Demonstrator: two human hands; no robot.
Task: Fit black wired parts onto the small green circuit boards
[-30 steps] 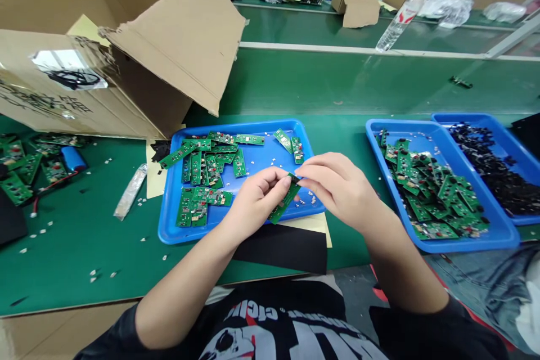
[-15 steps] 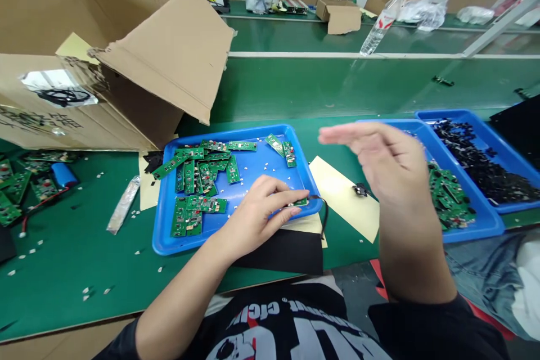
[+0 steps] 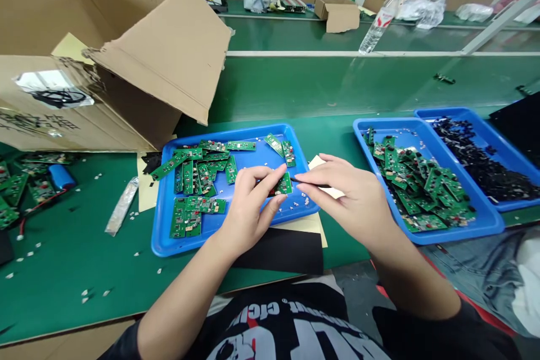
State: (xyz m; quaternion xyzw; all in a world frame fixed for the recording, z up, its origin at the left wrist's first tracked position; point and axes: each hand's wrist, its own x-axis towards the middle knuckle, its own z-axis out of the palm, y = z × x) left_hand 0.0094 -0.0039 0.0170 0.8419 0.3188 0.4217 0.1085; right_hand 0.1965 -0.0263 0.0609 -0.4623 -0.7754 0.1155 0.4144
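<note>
Green circuit board (image 3: pixel 285 184) was pinched between thumb and fingers of the left hand (image 3: pixel 248 199) and partly hidden by them; the end facing right was left exposed. A thin black part (image 3: pixel 294 179) was clamped in the right hand's (image 3: pixel 354 191) fingertips, exact type not readable. Its tip was held at the exposed end; contact could not be confirmed.

Risks, as judged: board could be twisted out of the left pinch if the black part were pushed off-axis, as no other support was seen. Soldered components could be scuffed by a slipping tip. If dropped, board could be mixed in with the loose boards (image 3: pixel 206 206), or small white bits (image 3: pixel 306 201) could be trapped under it.

Position: board was held between both hands, nearer the left, above the near right part of the blue tray (image 3: pixel 255 158).
</note>
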